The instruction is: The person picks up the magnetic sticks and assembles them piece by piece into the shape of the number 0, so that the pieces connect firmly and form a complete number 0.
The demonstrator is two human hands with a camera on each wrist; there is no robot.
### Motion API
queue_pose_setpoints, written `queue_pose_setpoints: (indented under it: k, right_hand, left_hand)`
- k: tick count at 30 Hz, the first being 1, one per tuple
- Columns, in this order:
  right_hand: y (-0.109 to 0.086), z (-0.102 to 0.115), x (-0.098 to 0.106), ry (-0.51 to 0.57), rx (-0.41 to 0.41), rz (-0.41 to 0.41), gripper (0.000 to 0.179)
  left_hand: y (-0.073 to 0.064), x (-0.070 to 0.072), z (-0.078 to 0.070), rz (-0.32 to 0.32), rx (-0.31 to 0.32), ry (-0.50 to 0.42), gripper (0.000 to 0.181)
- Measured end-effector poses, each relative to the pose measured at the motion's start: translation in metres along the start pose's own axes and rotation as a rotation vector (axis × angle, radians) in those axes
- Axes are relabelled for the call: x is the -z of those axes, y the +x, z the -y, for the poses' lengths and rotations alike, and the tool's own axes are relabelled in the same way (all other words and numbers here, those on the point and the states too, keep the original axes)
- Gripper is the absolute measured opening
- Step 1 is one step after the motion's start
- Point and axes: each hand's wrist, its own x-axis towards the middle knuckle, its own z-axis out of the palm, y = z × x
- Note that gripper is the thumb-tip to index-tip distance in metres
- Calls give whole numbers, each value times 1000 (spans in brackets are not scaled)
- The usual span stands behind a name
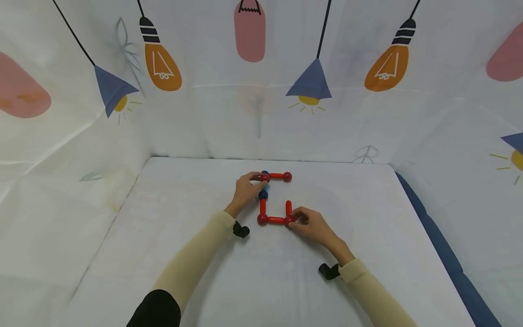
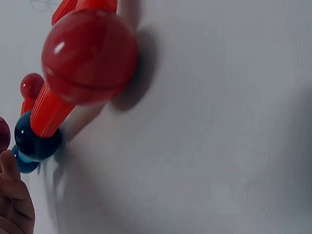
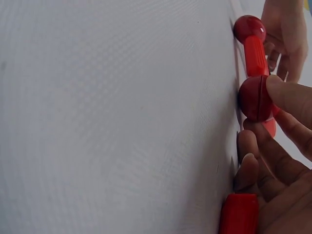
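Magnetic balls and rods form a shape on the white table. My left hand pinches a red ball at the upper left, beside a blue ball partly behind it. A red rod runs right from there to another red ball. Below the left fingers, a dark blue ball joins a red rod leading down to a red corner ball. My right hand pinches the lower right red ball, from which a red rod points away. Another red rod lies beside the right palm.
The white tabletop extends around the shape. White cloth printed with lamps and bulbs hangs behind and at the sides. Dark blue fabric shows along the right edge. Black wrist mounts sit at both cuffs.
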Motion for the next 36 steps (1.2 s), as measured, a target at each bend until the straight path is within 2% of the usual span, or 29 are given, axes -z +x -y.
queue_pose_setpoints:
  k: [9, 16, 24, 29, 32, 36]
  right_hand:
    - [1, 1, -1, -8, 26, -9, 30]
    - [2, 2, -1, -2, 8, -9, 30]
    - [4, 2, -2, 10, 18, -4, 28]
    - [3, 1, -2, 0, 22, -12, 29]
    - [2, 0, -2, -6, -3, -18, 28]
    - [1, -1, -3, -11, -22, -17, 28]
  left_hand:
    - [-9, -7, -9, 58, -49, 50, 40]
    - [-13, -12, -18, 103, -46, 41, 42]
    - [-15, -15, -20, 183, -37, 7, 42]
    - [-18, -18, -23, 244, -57, 33, 42]
    - [-19, -23, -22, 283, -74, 63, 43]
    - [-20, -27, -22, 300, -77, 78, 41]
